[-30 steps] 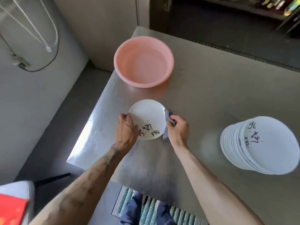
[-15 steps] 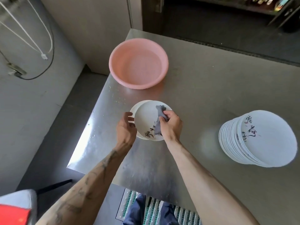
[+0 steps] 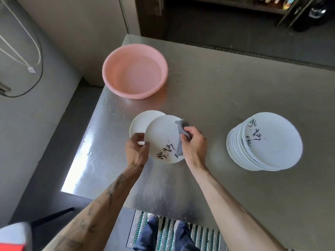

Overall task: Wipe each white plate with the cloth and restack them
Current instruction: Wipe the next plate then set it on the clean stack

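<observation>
- While my left hand (image 3: 136, 151) pinches the plate (image 3: 163, 134) at its near-left rim, my right hand (image 3: 194, 144) grips the cloth (image 3: 181, 127) against its right edge.
- Two loose plates: the held one overlaps a second plate (image 3: 139, 122).
- One stack (image 3: 272, 142) well to the right, one cloth, one basin (image 3: 135, 69).

Both forearms (image 3: 226, 192) are bare. Dark tattoo marks run along the left forearm (image 3: 101, 201). Blue denim trousers (image 3: 155, 236) cover the legs.
</observation>
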The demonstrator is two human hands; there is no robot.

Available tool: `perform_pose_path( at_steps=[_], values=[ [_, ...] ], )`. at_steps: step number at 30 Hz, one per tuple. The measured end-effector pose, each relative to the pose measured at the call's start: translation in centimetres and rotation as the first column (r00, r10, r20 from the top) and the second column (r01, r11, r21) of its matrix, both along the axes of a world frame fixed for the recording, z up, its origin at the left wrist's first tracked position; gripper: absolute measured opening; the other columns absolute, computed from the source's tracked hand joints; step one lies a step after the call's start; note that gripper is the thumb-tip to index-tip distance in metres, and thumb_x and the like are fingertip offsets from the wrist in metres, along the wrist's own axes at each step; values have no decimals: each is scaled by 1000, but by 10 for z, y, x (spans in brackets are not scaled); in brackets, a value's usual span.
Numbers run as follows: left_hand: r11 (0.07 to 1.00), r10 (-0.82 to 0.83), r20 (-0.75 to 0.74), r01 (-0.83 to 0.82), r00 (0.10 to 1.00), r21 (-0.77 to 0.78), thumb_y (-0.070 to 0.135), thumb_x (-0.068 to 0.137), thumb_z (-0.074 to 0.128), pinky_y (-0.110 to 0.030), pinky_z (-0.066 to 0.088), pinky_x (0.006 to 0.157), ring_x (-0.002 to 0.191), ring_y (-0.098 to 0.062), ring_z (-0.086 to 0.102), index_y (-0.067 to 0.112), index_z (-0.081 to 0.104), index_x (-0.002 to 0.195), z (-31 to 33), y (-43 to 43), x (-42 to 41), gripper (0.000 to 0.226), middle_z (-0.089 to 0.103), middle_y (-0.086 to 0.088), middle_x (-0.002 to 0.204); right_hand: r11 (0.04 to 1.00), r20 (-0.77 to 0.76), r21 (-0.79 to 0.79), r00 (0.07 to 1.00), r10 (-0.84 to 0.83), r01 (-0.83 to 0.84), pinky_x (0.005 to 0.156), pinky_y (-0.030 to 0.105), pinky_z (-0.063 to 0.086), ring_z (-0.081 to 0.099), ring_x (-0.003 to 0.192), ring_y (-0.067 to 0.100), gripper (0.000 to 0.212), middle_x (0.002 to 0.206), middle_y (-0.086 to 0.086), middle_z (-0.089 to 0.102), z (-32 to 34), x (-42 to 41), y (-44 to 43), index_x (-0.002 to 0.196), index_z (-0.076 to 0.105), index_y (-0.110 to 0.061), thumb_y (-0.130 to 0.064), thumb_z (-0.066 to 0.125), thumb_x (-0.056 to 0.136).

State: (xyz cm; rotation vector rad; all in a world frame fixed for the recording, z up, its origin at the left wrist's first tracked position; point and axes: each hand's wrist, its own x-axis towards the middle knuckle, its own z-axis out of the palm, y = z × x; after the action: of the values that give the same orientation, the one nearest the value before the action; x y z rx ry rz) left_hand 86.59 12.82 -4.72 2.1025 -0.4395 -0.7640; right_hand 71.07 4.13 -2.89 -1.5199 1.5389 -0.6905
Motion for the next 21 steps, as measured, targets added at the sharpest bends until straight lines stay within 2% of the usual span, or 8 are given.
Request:
perform_pose_path(
  at_steps=[3,5,9,11,14,16,18,21],
  values=[
    [997,-83,-67,82,994,-17,-2,82,63,-34,60,70,87,-13,68,16,71,100,-1,2,-34,26,71,11,96,999,-63,-46,998,11,-13,71,9,39,59,83,8,21,91,-5,67,1,-37,8,97,70,-21,-4,66,86],
    [991,-132,-94,130,987,-21,-3,81,61,-27,58,66,89,-14,68,19,70,98,-6,3,-59,30,70,13,95,999,-132,-48,991,14,-20,70,15,37,58,82,11,21,92,-4,65,-3,-62,16,98,70,-21,-4,67,87],
    [975,-216,-94,220,972,31,-6,82,61,-37,60,76,88,-19,70,15,72,107,-24,8,-92,35,73,0,103,1000,-226,14,974,9,-6,71,20,34,58,82,17,19,92,0,64,-19,-99,35,97,70,-20,-3,68,88],
    [963,-263,-67,266,962,42,-8,84,59,-35,60,74,82,-15,72,17,71,115,-33,12,-99,42,72,-2,108,999,-252,41,968,16,-5,71,18,33,58,84,18,17,92,2,63,-28,-108,42,98,70,-18,-4,68,89],
    [914,-406,71,404,911,44,-8,81,61,-39,56,85,100,-28,65,14,65,132,-44,18,-103,55,62,-1,114,999,-283,44,959,27,-15,72,16,34,58,85,18,14,93,1,58,-37,-112,47,99,71,-18,-7,70,90],
    [838,-545,210,533,812,114,20,78,73,-43,45,96,118,-31,51,13,54,144,-54,24,-101,69,55,-4,128,999,-306,32,952,22,-13,73,19,35,58,85,20,13,92,-1,56,-41,-109,44,98,71,-17,-8,71,89],
    [723,-689,286,656,665,216,60,71,73,-42,35,105,132,-24,36,16,36,157,-64,31,-95,103,42,-3,148,1000,-314,16,949,24,-20,73,23,39,59,85,22,11,91,-2,54,-43,-102,37,97,71,-19,-10,71,90],
    [614,-784,318,741,533,270,83,61,69,-43,24,119,147,-22,25,18,15,163,-77,37,-90,132,29,-2,161,994,-321,-33,943,86,-102,75,27,44,60,90,20,15,93,-5,58,-43,-87,23,101,73,-21,-11,69,91]
  ],
)
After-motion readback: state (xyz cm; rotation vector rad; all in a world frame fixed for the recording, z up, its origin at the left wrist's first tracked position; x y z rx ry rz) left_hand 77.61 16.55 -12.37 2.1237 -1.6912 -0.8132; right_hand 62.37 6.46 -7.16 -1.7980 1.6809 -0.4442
